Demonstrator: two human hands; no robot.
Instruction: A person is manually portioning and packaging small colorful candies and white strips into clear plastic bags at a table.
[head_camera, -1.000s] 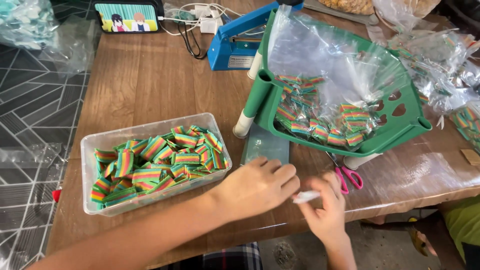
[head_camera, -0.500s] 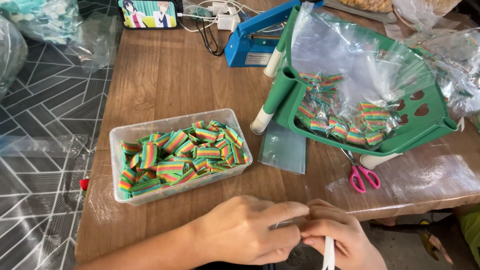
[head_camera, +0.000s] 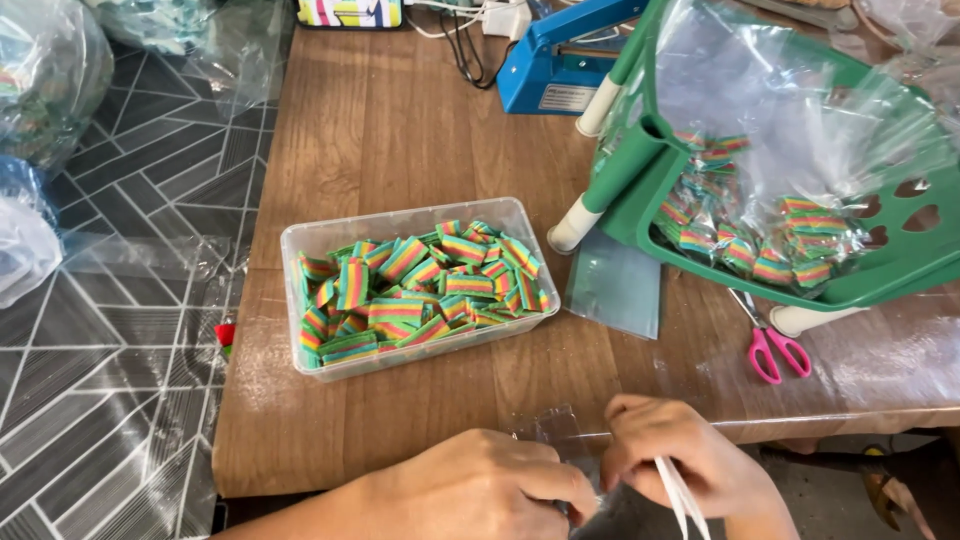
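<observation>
Clear plastic bag (head_camera: 555, 432) sits at the near worktop (head_camera: 400, 130) edge, pinched between both hands. Left hand (head_camera: 500, 490) is curled shut on its lower edge; right hand (head_camera: 675, 455) grips it along with a thin white strip (head_camera: 680, 495). Risk, in my judgement: the slippery film may slide from the fingers, landing on the floor. Rainbow pieces fill a clear tub (head_camera: 420, 285) further off.

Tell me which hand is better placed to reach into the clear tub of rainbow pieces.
Left. The left hand lies nearer the clear tub; the right hand pinches white strips, farther away.
</observation>
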